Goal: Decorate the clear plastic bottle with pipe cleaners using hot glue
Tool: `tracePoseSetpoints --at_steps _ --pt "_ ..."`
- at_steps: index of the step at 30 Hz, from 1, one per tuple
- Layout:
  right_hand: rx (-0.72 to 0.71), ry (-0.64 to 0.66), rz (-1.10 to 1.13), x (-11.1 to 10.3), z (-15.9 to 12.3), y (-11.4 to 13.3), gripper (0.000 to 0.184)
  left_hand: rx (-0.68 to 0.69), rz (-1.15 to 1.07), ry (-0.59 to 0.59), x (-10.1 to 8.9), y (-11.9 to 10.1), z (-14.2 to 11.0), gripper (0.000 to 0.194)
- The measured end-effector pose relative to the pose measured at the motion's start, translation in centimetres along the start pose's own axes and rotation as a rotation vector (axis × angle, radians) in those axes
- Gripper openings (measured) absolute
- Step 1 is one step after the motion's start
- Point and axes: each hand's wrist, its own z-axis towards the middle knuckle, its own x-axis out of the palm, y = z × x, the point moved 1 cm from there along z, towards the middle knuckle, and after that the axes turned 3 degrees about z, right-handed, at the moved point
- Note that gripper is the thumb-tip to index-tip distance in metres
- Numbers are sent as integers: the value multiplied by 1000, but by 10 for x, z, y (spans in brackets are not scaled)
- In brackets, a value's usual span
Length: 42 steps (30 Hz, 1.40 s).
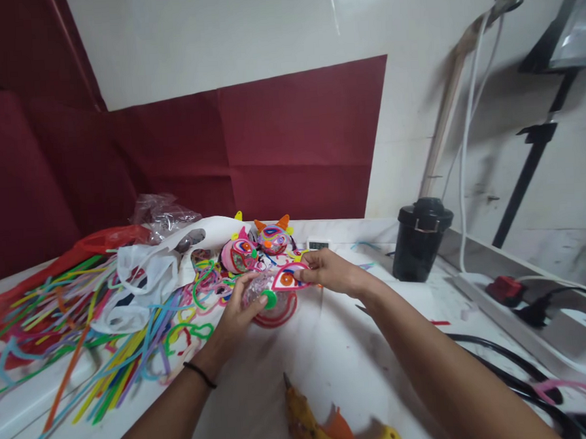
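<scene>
My left hand (242,307) is closed around the left side of a see-through craft figure (279,314). The figure carries a fuzzy green round nose (268,300) and a curved red pipe-cleaner mouth along its lower edge. Thumb and fingers of my right hand (325,270) pinch the right end of an eye-shaped pipe-cleaner piece (287,279), pink-rimmed with an orange centre, against the figure's upper right. Whether that piece is fixed there I cannot tell. Just beyond my hands sit two similar decorated figures, one pink (240,254) and one with orange ears (273,239).
Pipe cleaners (128,359) in many colours spread across the left of the table beside a white plastic bag (144,283). A yellow glue gun (308,422) lies in front, nozzle pointing away. At the right stand a black canister (420,242) and a power strip (494,301) with cables.
</scene>
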Motion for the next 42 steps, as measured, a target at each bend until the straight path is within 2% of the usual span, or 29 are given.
tracePoseSetpoints --at_steps 8,19,26,42 --pt "-12 48 -40 -4 -3 3 33 44 -2 7 -3 10 3 42" --pt "-7 77 -64 -5 -2 1 43 80 38 -2 -5 15 5 39" --pt "-11 82 -76 -8 -3 2 43 140 96 -35 -4 10 4 26" --pt "1 76 -88 -2 -1 -1 45 187 162 -55 -3 6 3 25"
